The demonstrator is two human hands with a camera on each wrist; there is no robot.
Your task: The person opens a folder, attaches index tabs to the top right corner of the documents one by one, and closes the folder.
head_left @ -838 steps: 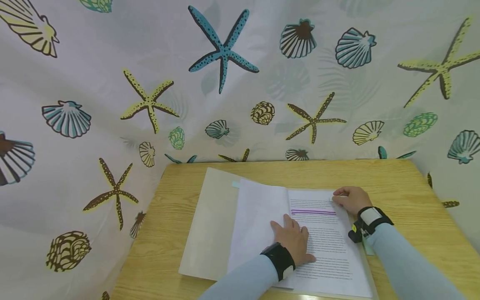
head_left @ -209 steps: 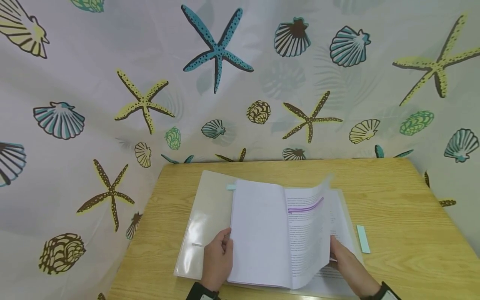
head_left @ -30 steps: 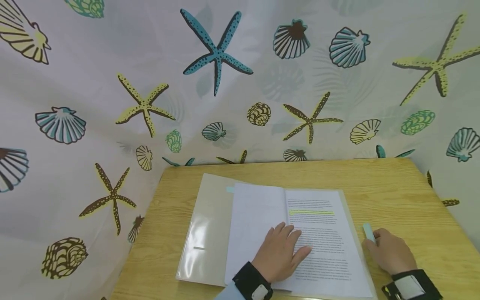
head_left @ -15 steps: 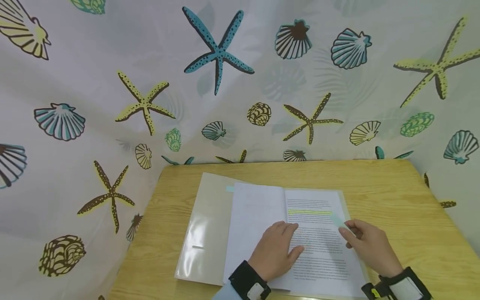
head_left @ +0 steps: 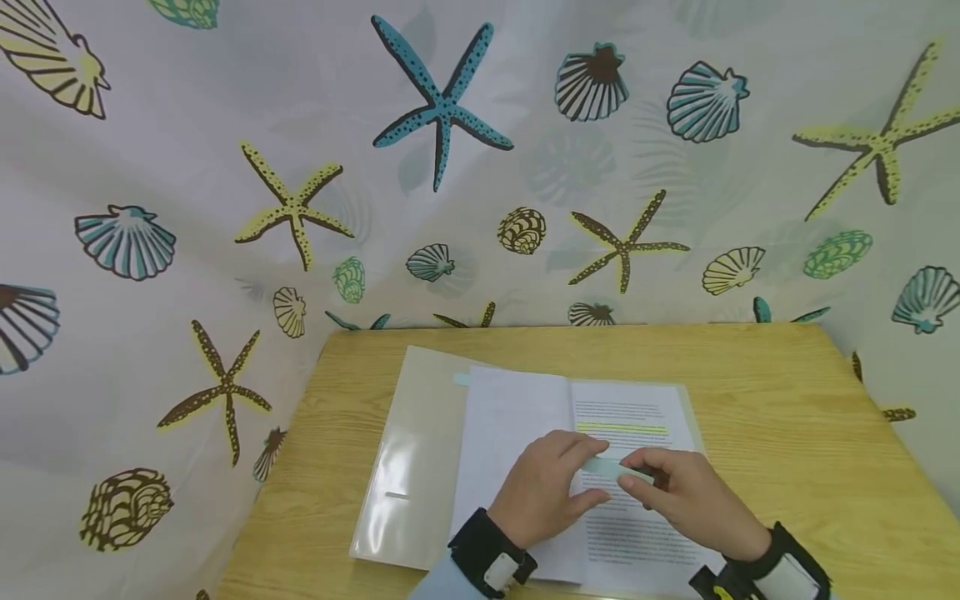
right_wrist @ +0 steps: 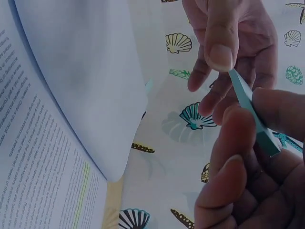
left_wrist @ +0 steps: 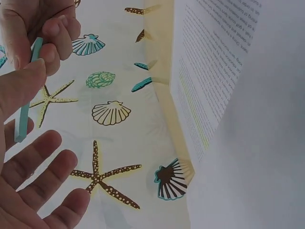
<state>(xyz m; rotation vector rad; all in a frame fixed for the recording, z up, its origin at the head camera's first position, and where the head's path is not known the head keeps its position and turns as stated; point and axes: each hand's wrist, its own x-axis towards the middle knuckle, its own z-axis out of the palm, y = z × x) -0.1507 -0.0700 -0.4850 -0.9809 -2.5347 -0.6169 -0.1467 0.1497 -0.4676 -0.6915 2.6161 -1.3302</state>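
Note:
A slim pad of pale teal sticky tabs [head_left: 602,467] is held slightly above the printed page [head_left: 637,533] of an open document. My right hand [head_left: 693,492] pinches its right end between thumb and fingers. My left hand [head_left: 546,483] is at the other end, fingers spread and thumb apart from the forefinger in the head view. The right wrist view has the left thumb [right_wrist: 221,55] at the tip of the tab pad [right_wrist: 248,105]; I cannot tell if it touches. A yellow highlighted line [head_left: 622,428] crosses the page's upper part.
The document lies in a clear folder, its cover [head_left: 405,475] opened leftward on the wooden table [head_left: 795,400]. One teal tab [head_left: 461,379] sticks out from the left page's upper edge. A shell-and-starfish cloth [head_left: 480,183] hangs behind.
The page with the purple line has been turned, showing the yellow line. My right hand has picked up the tab pad from the table and carried it left to my left hand.

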